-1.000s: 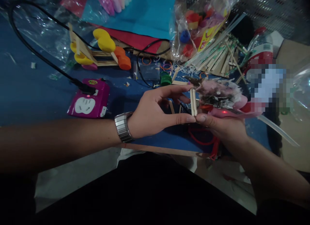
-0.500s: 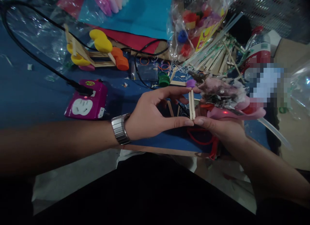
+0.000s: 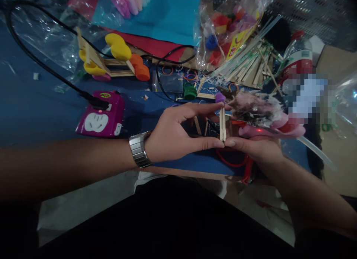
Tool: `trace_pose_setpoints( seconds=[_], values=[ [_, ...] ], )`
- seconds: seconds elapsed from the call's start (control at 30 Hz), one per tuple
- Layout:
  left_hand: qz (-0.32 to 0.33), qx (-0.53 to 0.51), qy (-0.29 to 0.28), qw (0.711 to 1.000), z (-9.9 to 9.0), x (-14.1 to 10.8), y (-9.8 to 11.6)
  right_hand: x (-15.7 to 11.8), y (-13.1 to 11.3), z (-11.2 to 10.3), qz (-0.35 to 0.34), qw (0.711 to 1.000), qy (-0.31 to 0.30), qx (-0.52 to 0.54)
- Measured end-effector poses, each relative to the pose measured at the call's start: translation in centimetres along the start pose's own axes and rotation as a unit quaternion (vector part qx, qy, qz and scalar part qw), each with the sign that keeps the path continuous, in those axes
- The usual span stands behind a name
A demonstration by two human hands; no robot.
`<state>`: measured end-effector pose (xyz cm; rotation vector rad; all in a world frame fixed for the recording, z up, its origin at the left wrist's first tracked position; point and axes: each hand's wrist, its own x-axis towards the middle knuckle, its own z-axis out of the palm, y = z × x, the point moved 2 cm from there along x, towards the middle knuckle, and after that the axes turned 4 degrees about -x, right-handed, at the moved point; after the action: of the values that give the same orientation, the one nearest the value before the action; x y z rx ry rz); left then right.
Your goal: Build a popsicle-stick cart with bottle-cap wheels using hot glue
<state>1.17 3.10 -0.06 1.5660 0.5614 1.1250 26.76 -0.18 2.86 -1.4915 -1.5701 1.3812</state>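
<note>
Sitting a little lower in view than a second ago, with the paired wooden sticks (image 3: 222, 124) pinched by the left hand (image 3: 174, 134). Suggesting only a slight adjustment of the same hold, not a fresh grasp. Holding the sticks nearly upright in view, with the left thumb at the lower end and a left fingertip at the upper; narrow grip, over the table (image 3: 192, 162) near its front edge. Meeting the lower end beside the left thumb with the thumb of the right hand (image 3: 260, 151); cannot tell what the other right fingers hold, hidden beneath the pink glue gun (image 3: 290, 131).

Compared with that earlier view, now showing a purple cap (image 3: 220, 98) just past the upper end, and slightly more gap between sticks and glue gun. Unchanged at left: stick frame with yellow and orange caps (image 3: 119, 51), magenta power adapter (image 3: 113, 117).
</note>
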Motion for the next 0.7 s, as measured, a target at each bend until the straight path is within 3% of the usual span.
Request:
trace_pose_setpoints(
  seconds=[0.23,0.57,0.7],
  values=[
    [0.006,0.014,-0.003,1.000,-0.16,0.02,0.13,-0.17,0.00,0.33,0.009,1.000,-0.005,0.002],
    [0.017,0.014,-0.014,1.000,-0.40,0.33,0.42,-0.02,0.69,-0.12,0.046,0.995,0.012,-0.089],
    [0.014,0.017,-0.014,1.000,-0.44,0.33,0.51,-0.07,-0.14,0.06,0.043,0.993,0.044,-0.105]
  ],
)
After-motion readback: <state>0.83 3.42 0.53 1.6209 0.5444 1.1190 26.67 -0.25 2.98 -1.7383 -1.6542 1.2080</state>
